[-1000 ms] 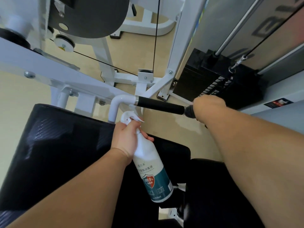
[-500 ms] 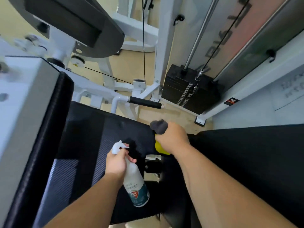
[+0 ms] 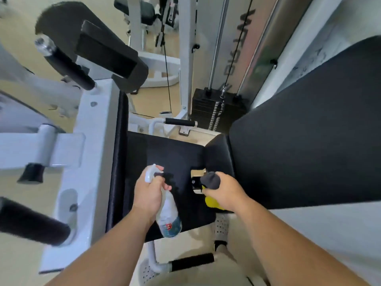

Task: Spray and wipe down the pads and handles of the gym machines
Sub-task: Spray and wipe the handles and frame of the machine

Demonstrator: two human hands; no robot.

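My left hand (image 3: 148,192) grips a white spray bottle (image 3: 168,213) by its trigger head, held over the black seat pad (image 3: 175,153). My right hand (image 3: 223,191) is closed on a grey and yellow cloth (image 3: 210,180), hovering at the gap between the seat pad and the large black back pad (image 3: 309,131) on the right. A black far handle (image 3: 179,122) sticks out beyond the seat. A near handle (image 3: 191,262) with a black grip lies below the seat. A tall black chest pad (image 3: 118,151) stands edge-on at the left.
The black weight stack (image 3: 218,108) with its cable and guide rods stands behind the seat. White machine arms with black grips (image 3: 31,221) reach in from the left. My feet in white shoes (image 3: 221,228) are on the beige floor beneath.
My right hand left the far handle and came back with the cloth to the seat. The view rose and pulled back, and the bottle now hangs over the seat pad.
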